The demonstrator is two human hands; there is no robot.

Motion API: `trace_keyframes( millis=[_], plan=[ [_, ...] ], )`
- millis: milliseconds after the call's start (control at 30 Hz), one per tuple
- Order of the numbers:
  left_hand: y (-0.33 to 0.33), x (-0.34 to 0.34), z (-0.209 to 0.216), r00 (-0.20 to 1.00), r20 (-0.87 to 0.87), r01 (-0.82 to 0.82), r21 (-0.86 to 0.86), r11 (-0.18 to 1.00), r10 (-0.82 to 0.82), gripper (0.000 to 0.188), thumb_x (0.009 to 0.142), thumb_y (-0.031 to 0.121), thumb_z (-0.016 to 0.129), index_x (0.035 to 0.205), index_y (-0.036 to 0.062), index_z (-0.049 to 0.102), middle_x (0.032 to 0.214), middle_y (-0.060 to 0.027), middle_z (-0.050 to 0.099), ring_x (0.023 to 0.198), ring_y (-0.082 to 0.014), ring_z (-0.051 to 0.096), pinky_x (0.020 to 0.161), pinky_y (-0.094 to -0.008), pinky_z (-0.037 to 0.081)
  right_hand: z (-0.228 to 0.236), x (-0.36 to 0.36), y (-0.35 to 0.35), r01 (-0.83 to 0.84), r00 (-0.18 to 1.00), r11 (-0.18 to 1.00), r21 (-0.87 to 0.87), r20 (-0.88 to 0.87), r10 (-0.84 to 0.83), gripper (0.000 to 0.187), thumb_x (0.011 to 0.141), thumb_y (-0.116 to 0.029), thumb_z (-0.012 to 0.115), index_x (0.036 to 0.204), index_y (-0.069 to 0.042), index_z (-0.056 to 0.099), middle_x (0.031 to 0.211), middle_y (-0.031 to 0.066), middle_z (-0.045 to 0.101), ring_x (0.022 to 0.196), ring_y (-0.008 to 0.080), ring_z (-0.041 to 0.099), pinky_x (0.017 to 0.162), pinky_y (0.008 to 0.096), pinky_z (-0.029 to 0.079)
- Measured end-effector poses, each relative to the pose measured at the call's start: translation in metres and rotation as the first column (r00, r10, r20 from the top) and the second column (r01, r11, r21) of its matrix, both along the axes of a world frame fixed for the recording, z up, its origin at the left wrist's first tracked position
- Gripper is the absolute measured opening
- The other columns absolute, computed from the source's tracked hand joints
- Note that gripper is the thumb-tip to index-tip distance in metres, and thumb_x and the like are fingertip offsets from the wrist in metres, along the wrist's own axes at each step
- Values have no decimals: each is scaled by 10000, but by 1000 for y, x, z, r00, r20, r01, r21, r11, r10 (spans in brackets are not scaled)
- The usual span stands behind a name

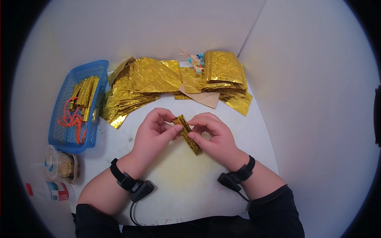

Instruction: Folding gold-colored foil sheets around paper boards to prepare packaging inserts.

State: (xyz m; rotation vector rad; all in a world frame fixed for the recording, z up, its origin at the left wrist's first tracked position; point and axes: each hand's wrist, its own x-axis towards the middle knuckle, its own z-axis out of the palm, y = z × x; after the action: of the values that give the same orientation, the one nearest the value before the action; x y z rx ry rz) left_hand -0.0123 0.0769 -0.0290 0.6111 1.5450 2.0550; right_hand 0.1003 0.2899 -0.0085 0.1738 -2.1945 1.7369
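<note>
Between my two hands, over the middle of the white table, is a narrow folded strip of gold foil paper, tilted with its lower end toward the right. My left hand pinches its upper left side between thumb and fingers. On the other side, my right hand grips the strip's right edge with thumb and fingertips. Beyond my hands lies a fanned pile of gold foil sheets. A thicker stack of gold sheets rests to the right of it.
At the left, a blue plastic basket holds folded gold strips and orange-pink cords. Nearer stand a clear lidded tub and a bottle with a red cap. Thin sticks with blue tips lie between the piles. Pale walls enclose the table.
</note>
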Motion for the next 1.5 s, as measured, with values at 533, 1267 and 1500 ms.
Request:
trace_keyframes(
  millis=[533, 1267, 1500],
  plan=[
    [-2, 7, 7, 967, -241, 66, -97, 993, -87, 93, 1112, 79, 753, 1192, 32, 758, 1362, -81, 698, 1185, -135, 706, 935, -288, 636, -2, 1, 2, 85, 996, 991, 100, -14, -84, 184, 1051, -48, 818, 1234, -38, 836, 1188, 70, 777, 919, 146, 717, 814, 292, 594],
    [-2, 3, 9, 960, -258, 54, -201, 978, -106, 92, 1084, 94, 782, 1106, 5, 788, 1442, -98, 667, 1115, -131, 726, 892, -281, 631, 6, 4, -4, 126, 992, 968, 217, 0, -129, 153, 1040, -63, 835, 1184, -13, 856, 1152, 79, 756, 916, 157, 772, 790, 293, 632],
    [-2, 2, 9, 974, -207, 42, -229, 972, -91, 81, 1100, 67, 757, 1112, 0, 801, 1459, -116, 645, 1139, -146, 711, 967, -299, 632, 7, 4, -5, 137, 991, 957, 256, -22, -136, 140, 1033, -66, 842, 1166, -23, 858, 1136, 82, 764, 926, 174, 770, 799, 295, 629]
  ],
)
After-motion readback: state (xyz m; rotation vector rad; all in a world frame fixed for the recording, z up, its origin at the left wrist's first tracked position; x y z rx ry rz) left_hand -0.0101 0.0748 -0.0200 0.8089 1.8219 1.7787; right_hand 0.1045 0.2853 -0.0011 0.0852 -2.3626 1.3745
